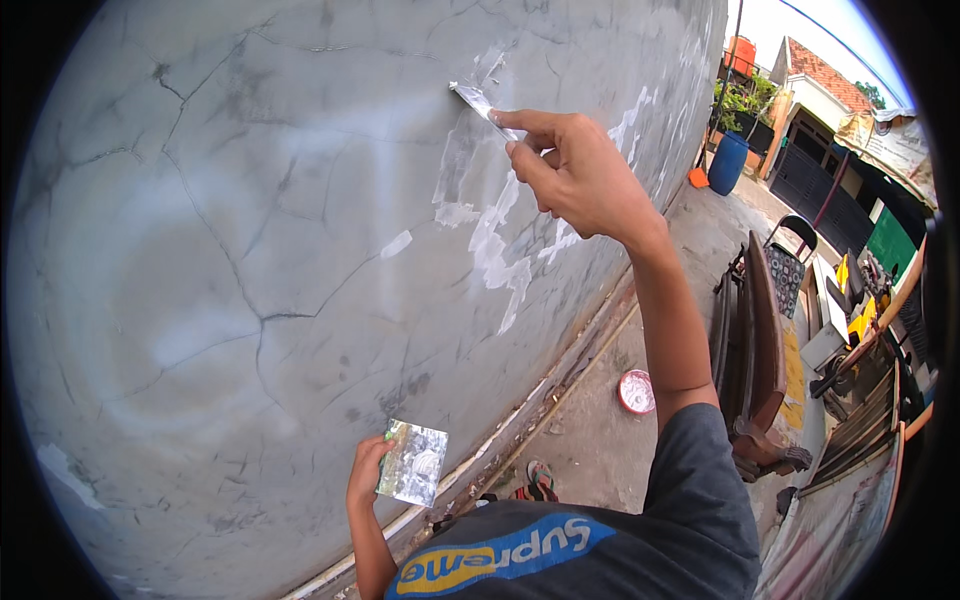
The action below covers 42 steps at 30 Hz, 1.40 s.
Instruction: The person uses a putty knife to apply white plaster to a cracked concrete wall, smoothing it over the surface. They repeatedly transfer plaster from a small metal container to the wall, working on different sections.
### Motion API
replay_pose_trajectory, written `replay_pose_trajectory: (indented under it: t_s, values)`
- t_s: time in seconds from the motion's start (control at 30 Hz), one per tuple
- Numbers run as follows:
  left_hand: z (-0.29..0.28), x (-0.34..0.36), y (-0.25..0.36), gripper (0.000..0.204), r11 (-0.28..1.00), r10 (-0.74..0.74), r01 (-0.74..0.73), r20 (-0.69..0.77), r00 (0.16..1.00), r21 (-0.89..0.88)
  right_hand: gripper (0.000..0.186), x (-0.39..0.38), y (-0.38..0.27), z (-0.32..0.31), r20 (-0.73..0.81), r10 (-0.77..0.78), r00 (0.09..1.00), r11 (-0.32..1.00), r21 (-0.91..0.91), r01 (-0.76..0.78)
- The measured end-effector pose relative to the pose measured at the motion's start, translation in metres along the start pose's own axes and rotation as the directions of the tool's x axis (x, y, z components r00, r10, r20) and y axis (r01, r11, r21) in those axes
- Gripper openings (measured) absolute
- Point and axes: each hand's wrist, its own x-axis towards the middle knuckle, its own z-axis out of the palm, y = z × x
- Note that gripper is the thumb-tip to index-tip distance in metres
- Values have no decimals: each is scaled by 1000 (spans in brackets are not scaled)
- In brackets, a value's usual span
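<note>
My right hand [590, 180] is raised and pinches a putty knife [474, 101] between thumb and fingers. Its flat blade points up and left against the grey wall [120, 300], just above patches of white filler [492, 250]. Low in front of me, my left hand [367, 470] grips a flat metal plate [413, 465] by its left edge. A dollop of white paste and dull smears lie on that plate. Branching dark cracks [265, 318] run across the wall, and a short white dab [396, 245] covers part of one.
A round red-rimmed tub [636, 392] of white paste stands on the concrete ground at right. Beyond it are a wooden bench [765, 340], a patterned chair [785, 275] and piled boards. A blue barrel [728, 165] stands farther off near the wall's end.
</note>
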Motion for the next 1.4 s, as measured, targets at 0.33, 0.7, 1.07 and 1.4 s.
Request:
replay_pose_trajectory:
  t_s: [0.33,0.7,1.07,1.4]
  values:
    - [1,0,-10,32,997,-72,71,-51,996,-32,34,29,68,-25,-296,-405,865,907,-247,340]
    - [40,-19,12,32,992,-34,16,-146,989,-122,32,27,36,-42,-256,-180,950,975,-172,139]
    - [25,-10,3,25,992,29,-32,-34,999,-118,34,24,35,-25,-262,-133,956,990,-76,117]
    - [10,0,-10,22,991,-8,9,10,1000,-135,34,-9,25,-1,-97,-68,993,996,-57,63]
